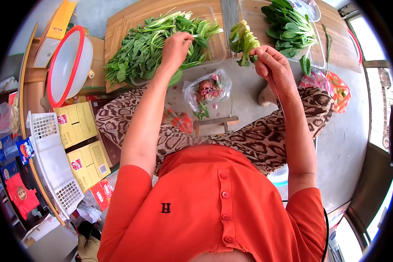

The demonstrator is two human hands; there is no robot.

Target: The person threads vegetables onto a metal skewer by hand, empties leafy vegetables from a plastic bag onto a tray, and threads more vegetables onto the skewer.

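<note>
A big heap of leafy green stems point(139, 48) fills a clear tray at the upper left. My left hand point(177, 49) rests over the heap's right part, fingers bent and pressed together; what they hold, if anything, is hidden. To the right, my right hand point(273, 65) pinches the end of a pale green, yellowish vegetable piece point(244, 38), which extends up and left from the fingertips. Thin strands hang below that hand. Broad dark green leafy vegetables point(292, 30) lie in a second clear tray at the upper right.
Between my knees, a clear plastic bag point(207, 89) holds reddish peelings above a small wooden stool point(217, 124). Red and pink bags point(338, 92) sit at the right. A red-rimmed basin point(70, 65), yellow boxes point(76, 125) and a white rack point(56, 161) stand at the left.
</note>
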